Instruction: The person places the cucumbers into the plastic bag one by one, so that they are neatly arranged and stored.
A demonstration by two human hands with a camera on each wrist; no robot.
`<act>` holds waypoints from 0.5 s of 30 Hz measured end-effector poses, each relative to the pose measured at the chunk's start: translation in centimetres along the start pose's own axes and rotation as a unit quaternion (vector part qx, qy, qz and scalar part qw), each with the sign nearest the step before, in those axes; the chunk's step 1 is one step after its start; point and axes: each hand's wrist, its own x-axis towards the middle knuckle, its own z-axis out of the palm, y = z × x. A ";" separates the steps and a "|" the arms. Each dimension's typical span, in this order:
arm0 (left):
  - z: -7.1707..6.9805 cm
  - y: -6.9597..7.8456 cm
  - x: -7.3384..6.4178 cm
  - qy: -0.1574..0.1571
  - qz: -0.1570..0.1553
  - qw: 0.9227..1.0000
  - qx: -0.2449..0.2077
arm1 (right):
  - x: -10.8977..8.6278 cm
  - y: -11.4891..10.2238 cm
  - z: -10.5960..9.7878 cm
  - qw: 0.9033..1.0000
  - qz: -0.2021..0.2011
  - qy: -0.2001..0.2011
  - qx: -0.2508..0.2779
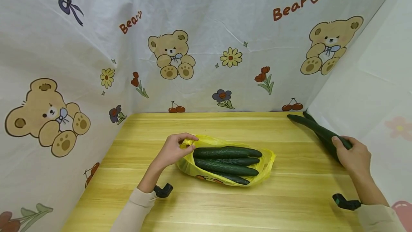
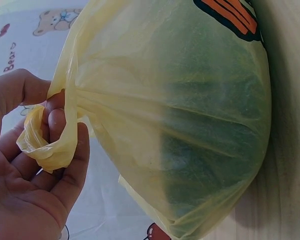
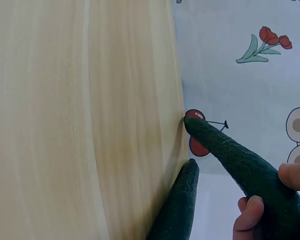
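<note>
A yellow plastic bag (image 1: 267,169) lies on its side with its mouth facing up, and several dark green cucumbers (image 1: 228,167) lie inside it. My left hand (image 1: 175,149) holds the bag's left end; in the left wrist view its thumb and fingers (image 2: 82,150) are curled round the gathered handle of thin film. At the right side of the table my right hand (image 1: 355,156) grips one cucumber (image 1: 317,127) near its close end. Under it, along the right wall, rests another cucumber (image 3: 177,205), partly hidden by the held one.
The wooden table (image 1: 251,207) meets a patterned back sheet (image 1: 206,92) and a white right wall sheet (image 1: 363,99) close to the right hand. Black wrist mounts (image 1: 164,190) sit on both forearms.
</note>
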 end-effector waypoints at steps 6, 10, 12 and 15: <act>0.1 -0.1 0.1 0.000 0.001 1.000 -0.002 | 0.0 -0.3 -0.7 1.000 -0.005 -0.015 -0.004; 0.2 0.0 0.2 -0.002 0.000 1.000 -0.007 | -0.5 -1.0 -1.1 1.000 -0.008 -0.021 0.012; 0.3 0.0 0.3 -0.003 0.001 1.000 -0.010 | -0.8 -1.4 -1.2 1.000 -0.012 -0.021 0.013; 0.3 0.0 0.3 -0.003 0.000 1.000 -0.012 | -1.2 -1.9 -1.3 1.000 -0.018 -0.020 0.009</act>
